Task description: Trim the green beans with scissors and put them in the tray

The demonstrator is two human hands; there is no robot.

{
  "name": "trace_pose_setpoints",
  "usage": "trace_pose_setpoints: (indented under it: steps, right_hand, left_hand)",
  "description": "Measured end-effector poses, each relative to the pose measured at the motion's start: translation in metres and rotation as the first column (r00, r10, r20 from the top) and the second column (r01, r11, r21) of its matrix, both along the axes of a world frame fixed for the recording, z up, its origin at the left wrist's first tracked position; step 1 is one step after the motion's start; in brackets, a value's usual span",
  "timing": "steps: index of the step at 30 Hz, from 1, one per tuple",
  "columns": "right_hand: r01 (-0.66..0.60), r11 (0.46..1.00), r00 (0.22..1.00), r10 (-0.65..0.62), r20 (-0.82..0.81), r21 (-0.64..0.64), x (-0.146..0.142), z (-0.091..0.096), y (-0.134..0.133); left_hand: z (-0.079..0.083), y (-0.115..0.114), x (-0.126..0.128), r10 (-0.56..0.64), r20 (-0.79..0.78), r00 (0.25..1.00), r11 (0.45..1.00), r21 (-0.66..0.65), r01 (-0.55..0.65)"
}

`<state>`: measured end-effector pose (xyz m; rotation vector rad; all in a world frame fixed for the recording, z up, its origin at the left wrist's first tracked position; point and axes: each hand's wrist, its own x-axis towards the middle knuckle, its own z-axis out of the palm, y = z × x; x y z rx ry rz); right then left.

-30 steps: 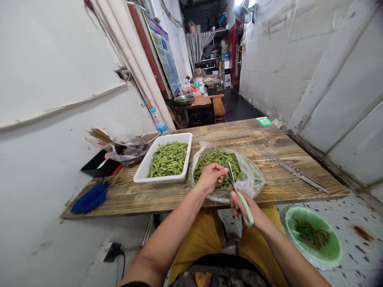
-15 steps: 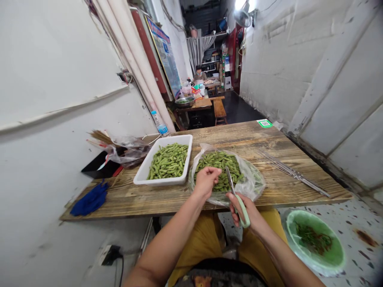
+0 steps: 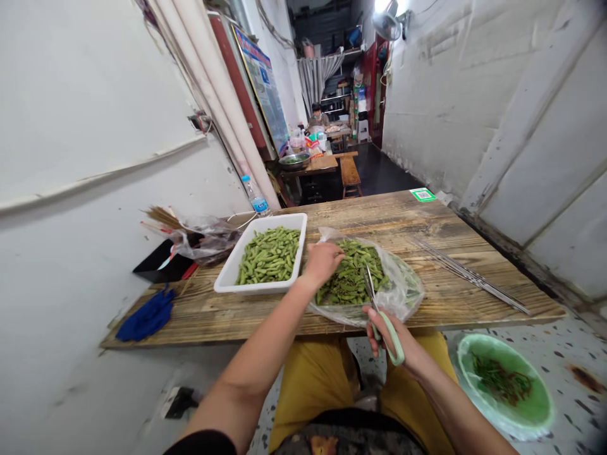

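My right hand [image 3: 385, 330] grips a pair of scissors [image 3: 389, 338] with pale green handles, its blades slightly apart over the near right of the pods. My left hand [image 3: 323, 262] is over the left side of the clear plastic bag [image 3: 402, 287], fingers curled together; whatever they hold, if anything, cannot be made out. Inside the open bag lies a heap of green edamame pods [image 3: 353, 281]. Left of it, close to my left hand, stands a white plastic tray [image 3: 258, 289] holding trimmed-looking green pods [image 3: 270, 256].
Metal skewers [image 3: 474, 278] lie on the right of the wooden table [image 3: 265, 316]. At left are a blue cloth [image 3: 147, 316], a black box [image 3: 164, 268] and a water bottle [image 3: 257, 201]. A green lined bin [image 3: 540, 392] with scraps stands on the floor. Someone sits far back.
My left hand has moved left, away from the scissors toward the tray. The scissor blades have opened a little, with the right hand staying nearly in place.
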<state>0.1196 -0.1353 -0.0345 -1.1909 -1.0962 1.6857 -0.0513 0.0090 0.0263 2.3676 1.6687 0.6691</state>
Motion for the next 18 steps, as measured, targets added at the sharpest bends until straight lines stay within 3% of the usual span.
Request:
trace_pose_setpoints:
  steps: [4,9,11,14,18]
  right_hand:
    - [0.012,1.000,1.000,-0.012,0.006,0.002,0.002,0.005,-0.004]
    - [0.019,1.000,1.000,-0.019,0.001,-0.007,0.005,0.005,-0.004]
    - [0.014,1.000,1.000,-0.014,0.002,0.005,0.004,0.005,-0.002]
    - [0.010,1.000,1.000,-0.010,0.008,0.023,0.001,0.006,0.003]
    - [0.013,0.999,1.000,-0.012,-0.021,0.040,-0.004,0.011,0.007]
  left_hand:
    - [-0.016,0.016,0.031,0.024,-0.018,1.000,0.991,-0.131,-0.027]
    - [-0.013,0.017,0.023,0.071,0.220,0.973,0.986,-0.162,-0.035]
    - [-0.011,0.007,0.019,0.097,0.389,0.916,0.973,-0.232,-0.005]
    - [-0.010,-0.013,0.018,0.169,0.632,0.756,0.910,-0.394,0.126]
    - [-0.010,-0.032,0.021,0.264,0.761,0.592,0.836,-0.487,0.252]
